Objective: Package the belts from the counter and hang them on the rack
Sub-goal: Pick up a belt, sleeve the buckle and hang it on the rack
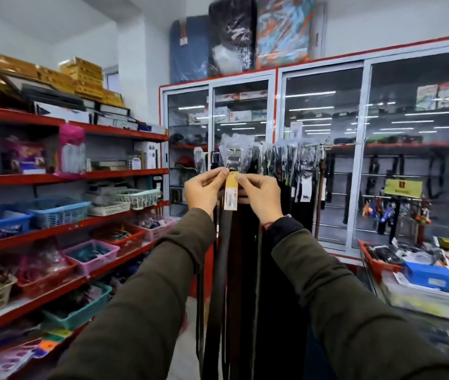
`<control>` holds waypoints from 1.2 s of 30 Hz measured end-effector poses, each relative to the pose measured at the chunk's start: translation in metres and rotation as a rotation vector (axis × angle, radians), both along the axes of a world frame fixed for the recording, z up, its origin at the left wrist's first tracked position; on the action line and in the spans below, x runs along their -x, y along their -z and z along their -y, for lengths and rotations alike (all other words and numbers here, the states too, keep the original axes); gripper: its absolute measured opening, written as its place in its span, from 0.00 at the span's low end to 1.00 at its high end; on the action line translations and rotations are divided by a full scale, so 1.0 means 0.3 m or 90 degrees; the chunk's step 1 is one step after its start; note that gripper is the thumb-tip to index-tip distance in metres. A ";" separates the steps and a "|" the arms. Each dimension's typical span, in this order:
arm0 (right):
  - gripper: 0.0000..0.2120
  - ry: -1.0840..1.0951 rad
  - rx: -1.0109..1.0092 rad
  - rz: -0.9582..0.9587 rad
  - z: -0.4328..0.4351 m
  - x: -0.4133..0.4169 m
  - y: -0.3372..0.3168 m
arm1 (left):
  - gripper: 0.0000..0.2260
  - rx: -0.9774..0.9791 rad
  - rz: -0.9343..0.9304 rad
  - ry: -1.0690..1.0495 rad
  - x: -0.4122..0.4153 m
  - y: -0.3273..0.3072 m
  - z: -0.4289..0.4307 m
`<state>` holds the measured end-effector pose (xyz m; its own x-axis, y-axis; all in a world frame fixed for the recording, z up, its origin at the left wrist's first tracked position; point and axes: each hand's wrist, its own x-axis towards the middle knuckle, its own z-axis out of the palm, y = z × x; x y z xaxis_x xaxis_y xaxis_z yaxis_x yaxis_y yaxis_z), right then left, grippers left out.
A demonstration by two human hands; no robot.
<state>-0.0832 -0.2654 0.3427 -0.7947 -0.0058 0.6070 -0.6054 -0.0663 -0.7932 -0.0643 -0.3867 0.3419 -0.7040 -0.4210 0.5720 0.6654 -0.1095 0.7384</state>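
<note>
Standing before the rack (311,145), the person raises both hands to chest height and works on one packaged belt (219,270) at its front. The left hand (204,187) and the right hand (259,194) meet on either side of a yellow price tag (231,193), each grip pinched closed with thumb and forefinger on the top of the tag just under the clear plastic sleeve (231,153) that covers the buckle. Holding there keeps the sleeve and tag together and steadies the head of the belt while the long dark strap hangs straight down between the forearms. Whether the belt's hook is already on the rail cannot be told, since the sleeve and the other wrapped belts crowd that spot. The rack carries a row of similarly bagged belts to the right, which suggests this one is being given the front place in the same row. The tag faces the person, probably so it reads outward to shoppers. Red shelves (53,179) with baskets stand to the left, well apart from the hands.
</note>
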 end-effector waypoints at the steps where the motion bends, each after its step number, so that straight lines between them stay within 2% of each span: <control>1: 0.11 -0.007 0.006 0.002 0.018 0.003 -0.027 | 0.11 -0.002 -0.004 0.003 0.001 -0.024 0.014; 6: 0.12 -0.025 0.017 0.013 0.073 0.024 -0.121 | 0.13 -0.002 -0.021 0.018 0.015 -0.110 0.075; 16: 0.14 -0.075 0.023 0.137 0.096 0.068 -0.167 | 0.12 -0.014 0.092 0.098 0.071 -0.152 0.104; 23: 0.11 0.010 -0.031 0.169 0.098 0.155 -0.148 | 0.11 0.010 0.133 0.069 0.157 -0.130 0.091; 25: 0.12 0.093 -0.106 0.127 0.102 0.162 -0.125 | 0.11 0.066 0.121 0.017 0.172 -0.110 0.073; 28: 0.18 0.253 -0.261 -0.010 0.076 0.147 -0.070 | 0.14 0.230 0.085 -0.115 0.170 -0.056 0.043; 33: 0.23 0.412 -0.363 -0.192 -0.015 0.098 0.076 | 0.20 0.386 0.016 -0.237 0.140 0.090 -0.023; 36: 0.28 0.512 -0.455 -0.232 -0.097 0.050 0.189 | 0.23 0.507 0.007 -0.348 0.103 0.206 -0.079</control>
